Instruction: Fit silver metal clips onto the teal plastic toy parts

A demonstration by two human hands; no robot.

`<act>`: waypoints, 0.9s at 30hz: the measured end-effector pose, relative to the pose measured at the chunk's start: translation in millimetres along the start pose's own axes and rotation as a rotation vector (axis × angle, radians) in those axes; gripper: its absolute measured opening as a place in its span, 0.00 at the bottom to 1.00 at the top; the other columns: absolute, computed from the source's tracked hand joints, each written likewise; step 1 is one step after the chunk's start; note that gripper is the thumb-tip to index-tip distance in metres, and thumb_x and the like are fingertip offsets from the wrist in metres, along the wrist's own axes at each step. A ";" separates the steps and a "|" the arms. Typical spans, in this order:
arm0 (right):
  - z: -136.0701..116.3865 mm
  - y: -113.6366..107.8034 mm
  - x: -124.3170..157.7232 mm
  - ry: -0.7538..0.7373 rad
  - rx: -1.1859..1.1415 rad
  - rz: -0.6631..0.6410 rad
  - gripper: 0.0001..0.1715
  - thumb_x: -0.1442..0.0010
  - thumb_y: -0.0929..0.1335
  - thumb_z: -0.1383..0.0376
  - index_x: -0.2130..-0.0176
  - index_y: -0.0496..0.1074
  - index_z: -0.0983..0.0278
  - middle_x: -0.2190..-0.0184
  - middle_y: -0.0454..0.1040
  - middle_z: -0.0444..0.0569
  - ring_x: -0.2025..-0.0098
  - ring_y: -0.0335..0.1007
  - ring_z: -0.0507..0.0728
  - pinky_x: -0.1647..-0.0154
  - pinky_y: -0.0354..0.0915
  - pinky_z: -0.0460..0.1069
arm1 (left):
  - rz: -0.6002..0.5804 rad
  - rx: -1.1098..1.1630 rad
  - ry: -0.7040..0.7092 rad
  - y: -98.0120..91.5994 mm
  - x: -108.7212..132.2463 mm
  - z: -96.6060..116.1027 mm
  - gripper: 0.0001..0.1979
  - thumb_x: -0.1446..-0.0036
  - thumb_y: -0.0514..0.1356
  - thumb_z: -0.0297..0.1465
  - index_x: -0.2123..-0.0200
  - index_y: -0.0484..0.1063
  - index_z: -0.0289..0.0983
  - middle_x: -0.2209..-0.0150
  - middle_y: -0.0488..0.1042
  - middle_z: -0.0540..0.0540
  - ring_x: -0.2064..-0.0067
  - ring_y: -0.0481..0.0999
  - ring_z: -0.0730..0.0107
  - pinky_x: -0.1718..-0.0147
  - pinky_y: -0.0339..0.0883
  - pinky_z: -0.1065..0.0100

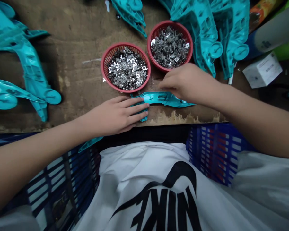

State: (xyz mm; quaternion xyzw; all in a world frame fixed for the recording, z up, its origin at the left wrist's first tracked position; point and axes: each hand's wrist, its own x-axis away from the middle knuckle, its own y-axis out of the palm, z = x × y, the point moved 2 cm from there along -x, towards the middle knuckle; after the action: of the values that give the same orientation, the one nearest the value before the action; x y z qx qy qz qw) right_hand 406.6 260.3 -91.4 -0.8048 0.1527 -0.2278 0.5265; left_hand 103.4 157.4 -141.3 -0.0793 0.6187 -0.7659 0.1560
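A teal plastic part (159, 98) lies flat near the front edge of the worn wooden table (79, 41). My left hand (115, 115) rests on its left end, fingers stretched out flat and pressing it down. My right hand (185, 81) hovers over the part's right half, fingers curled together in a pinch; what they hold is too small to make out. Just behind the part stand two red baskets of small shiny metal pieces, one on the left (125, 67) and one on the right (170, 45).
Piles of teal plastic parts lie at the left (26, 70) and at the back right (212, 35). A white box (262, 70) sits at the right. Blue crates (214, 154) stand below the table edge on both sides of my lap.
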 end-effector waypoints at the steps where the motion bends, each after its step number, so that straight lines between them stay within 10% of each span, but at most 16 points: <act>1: 0.5 5.5 -1.9 -0.011 0.022 -0.039 0.25 0.16 0.66 0.72 0.46 0.94 0.66 0.50 0.92 0.62 0.49 0.85 0.68 0.49 0.72 0.60 | -0.032 0.005 -0.014 3.6 0.5 -2.5 0.26 0.15 0.68 0.29 0.19 0.84 0.35 0.16 0.80 0.31 0.12 0.78 0.34 0.20 0.85 0.41; 9: 4.7 29.3 -3.3 -0.181 0.126 -0.103 0.24 0.16 0.66 0.73 0.46 0.93 0.65 0.50 0.87 0.56 0.58 0.75 0.60 0.56 0.60 0.56 | -0.148 0.068 -0.024 2.7 3.1 -15.2 0.30 0.14 0.60 0.21 0.19 0.85 0.41 0.13 0.77 0.40 0.07 0.70 0.42 0.10 0.73 0.46; 27: -12.4 19.2 -9.5 -0.049 0.192 -0.266 0.26 0.17 0.67 0.74 0.37 0.94 0.64 0.45 0.89 0.60 0.53 0.82 0.65 0.54 0.61 0.58 | -0.155 0.175 -0.039 8.0 6.9 -26.3 0.32 0.14 0.54 0.24 0.19 0.85 0.46 0.13 0.78 0.41 0.08 0.71 0.43 0.11 0.75 0.42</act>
State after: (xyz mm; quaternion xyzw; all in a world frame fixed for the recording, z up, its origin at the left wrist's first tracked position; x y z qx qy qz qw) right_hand 391.8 247.6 -106.8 -0.7693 0.0097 -0.2893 0.5696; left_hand 89.8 177.9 -155.4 -0.1280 0.5385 -0.8249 0.1149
